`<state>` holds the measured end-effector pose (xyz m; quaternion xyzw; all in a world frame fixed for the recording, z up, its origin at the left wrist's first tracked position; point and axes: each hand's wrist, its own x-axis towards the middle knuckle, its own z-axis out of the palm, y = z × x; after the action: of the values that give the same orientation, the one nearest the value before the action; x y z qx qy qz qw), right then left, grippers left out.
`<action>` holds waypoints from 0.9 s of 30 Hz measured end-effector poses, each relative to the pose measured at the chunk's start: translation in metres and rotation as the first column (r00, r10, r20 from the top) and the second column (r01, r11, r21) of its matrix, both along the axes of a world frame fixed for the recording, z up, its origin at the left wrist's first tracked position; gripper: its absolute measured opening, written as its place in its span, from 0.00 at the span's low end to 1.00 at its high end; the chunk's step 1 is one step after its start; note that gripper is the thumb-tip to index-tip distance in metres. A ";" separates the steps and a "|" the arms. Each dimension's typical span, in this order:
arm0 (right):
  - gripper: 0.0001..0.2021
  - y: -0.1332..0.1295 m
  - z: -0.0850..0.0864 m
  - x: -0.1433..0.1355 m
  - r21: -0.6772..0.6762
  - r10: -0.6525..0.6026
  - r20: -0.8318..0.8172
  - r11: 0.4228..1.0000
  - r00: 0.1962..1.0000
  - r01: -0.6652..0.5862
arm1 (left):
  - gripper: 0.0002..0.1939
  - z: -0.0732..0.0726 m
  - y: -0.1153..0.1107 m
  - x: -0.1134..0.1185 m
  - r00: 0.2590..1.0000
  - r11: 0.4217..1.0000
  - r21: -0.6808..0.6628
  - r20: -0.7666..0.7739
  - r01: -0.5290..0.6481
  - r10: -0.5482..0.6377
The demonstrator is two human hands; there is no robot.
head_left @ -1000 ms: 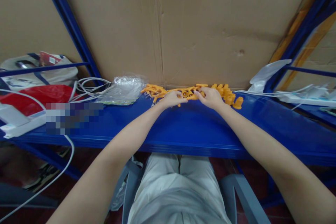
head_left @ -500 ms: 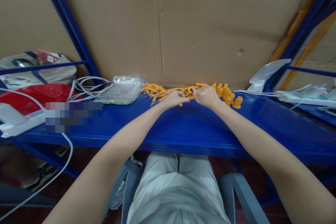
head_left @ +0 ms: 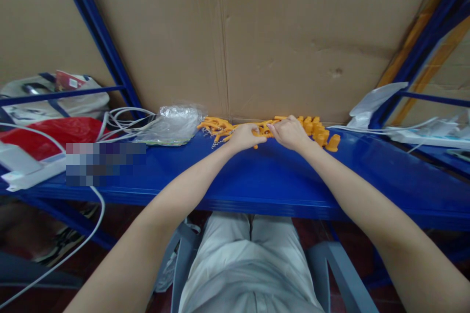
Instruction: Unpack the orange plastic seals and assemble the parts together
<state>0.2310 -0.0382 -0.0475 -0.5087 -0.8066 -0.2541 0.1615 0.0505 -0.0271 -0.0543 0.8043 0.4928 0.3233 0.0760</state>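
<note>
My left hand (head_left: pixel 244 138) is curled, thumb and fingers closed on an orange plastic part (head_left: pixel 264 129) over the back of the blue tabletop. Close on its right, my right hand (head_left: pixel 292 133) is also closed, fingers bent around the other end of this part. Its exact shape is mostly hidden by my fingers. Left of my hands lie loose orange plastic pieces (head_left: pixel 216 124) with thin coiled wires (head_left: pixel 217 141) among them. To the right, several orange cup-like pieces (head_left: pixel 318 132) stand grouped together, with one flared orange piece (head_left: pixel 332 143) at their front.
A clear plastic bag (head_left: pixel 179 120) and white cables (head_left: pixel 128 112) lie to the left, near a red bag (head_left: pixel 55 132) and a white power strip (head_left: pixel 35 171). Cardboard (head_left: pixel 271 39) stands behind the blue table (head_left: pixel 249 176). Blue posts (head_left: pixel 95 34) flank it.
Both hands stay together around the orange part. My left hand's thumb and fingers have shifted slightly; the right hand is tilted a little differently. The whole view has moved slightly.
</note>
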 end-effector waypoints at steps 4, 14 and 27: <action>0.30 0.001 -0.002 0.001 0.012 0.010 0.020 1.000 1.000 -0.010 | 0.14 -0.001 0.004 0.000 0.994 0.988 -0.131 0.083 0.078 -0.067; 0.31 -0.004 0.003 -0.003 -0.054 -0.164 -0.033 0.985 0.986 0.162 | 0.11 0.001 -0.012 0.010 0.995 0.994 0.065 -0.033 -0.093 0.095; 0.31 0.006 -0.001 0.008 -0.162 -0.106 -0.091 0.983 0.990 0.091 | 0.16 -0.005 -0.013 0.007 0.971 0.961 0.276 -0.222 -0.021 0.085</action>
<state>0.2390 -0.0319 -0.0490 -0.5712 -0.7889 -0.1718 0.1481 0.0577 -0.0400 -0.0594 0.8258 0.4707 0.2936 -0.1018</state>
